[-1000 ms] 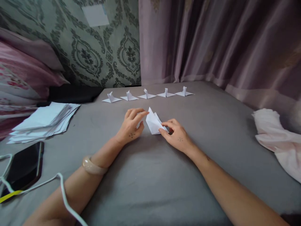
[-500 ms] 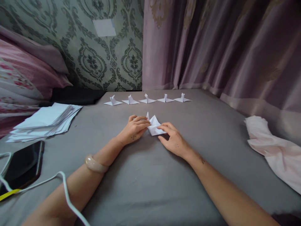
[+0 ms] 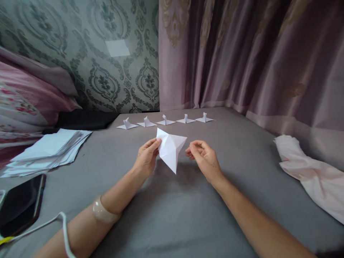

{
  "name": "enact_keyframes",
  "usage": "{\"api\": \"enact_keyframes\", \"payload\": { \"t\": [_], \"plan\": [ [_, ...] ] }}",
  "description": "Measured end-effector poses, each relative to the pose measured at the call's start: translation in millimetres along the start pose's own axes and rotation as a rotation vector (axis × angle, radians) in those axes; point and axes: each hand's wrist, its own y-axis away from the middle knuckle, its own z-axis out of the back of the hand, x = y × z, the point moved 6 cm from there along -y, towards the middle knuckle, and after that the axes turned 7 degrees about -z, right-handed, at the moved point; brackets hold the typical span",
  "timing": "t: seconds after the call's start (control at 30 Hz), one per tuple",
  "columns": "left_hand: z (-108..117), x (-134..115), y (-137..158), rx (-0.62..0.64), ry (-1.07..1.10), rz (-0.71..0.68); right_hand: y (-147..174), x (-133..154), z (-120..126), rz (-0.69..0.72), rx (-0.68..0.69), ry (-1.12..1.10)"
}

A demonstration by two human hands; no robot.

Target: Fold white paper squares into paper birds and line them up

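Pinching the paper (image 3: 168, 147) by its edge, L hand (image 3: 146, 154) has it up over the cloth (image 3: 172, 215), btwn both hands. R hand (image 3: 206, 158), loosely curled nearby, looks empty. Best pinch soft, so folds don't squash.

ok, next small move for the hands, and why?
Probably bring the right hand in to pinch the right-hand point of the folded paper. Only the left hand grips it, at its left edge, seemingly raised off the gray sheet. The right hand is close to that point but not touching, so a second hold would likely steady it.
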Motion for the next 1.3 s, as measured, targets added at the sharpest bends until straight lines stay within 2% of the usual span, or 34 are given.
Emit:
{"api": "enact_keyframes", "payload": {
  "t": [0.07, 0.17, 0.3, 0.47, 0.63, 0.73, 0.87, 1.0, 1.3],
  "plan": [
    [2.0, 3.4, 2.0, -0.039, -0.007, -0.004, 3.0, -7.0, -7.7, -0.045, 0.040, 0.059],
    [0.7, 3.8, 5.9, -0.018, -0.061, -0.051, 6.3, -14.5, -15.9, -0.070, 0.090, 0.134],
    [-5.5, -1.9, 15.3, 0.049, -0.164, -0.182, 8.4, -20.0, -23.2, -0.094, 0.142, 0.092],
    [-12.1, -7.9, 22.9, 0.116, -0.272, -0.306, 7.7, -18.6, -23.2, -0.088, 0.123, 0.033],
    [-10.1, -1.9, 18.3, 0.128, -0.382, -0.205, 4.3, -10.5, -15.5, -0.027, 0.092, 0.046],
    [-9.2, -1.5, 16.6, 0.131, -0.355, -0.162, 1.1, -4.4, -7.4, 0.010, 0.044, 0.080],
    [-16.9, -4.6, 18.8, 0.248, -0.292, -0.161, -3.2, 0.6, 3.1, 0.043, -0.010, 0.104],
    [-22.7, -6.0, 20.8, 0.341, -0.292, -0.182, -5.1, 0.2, 7.2, 0.058, -0.003, 0.128],
    [-12.4, -3.9, 15.0, 0.281, -0.421, -0.205, -5.9, -3.0, 9.7, 0.057, 0.008, 0.177]
  ]
}}
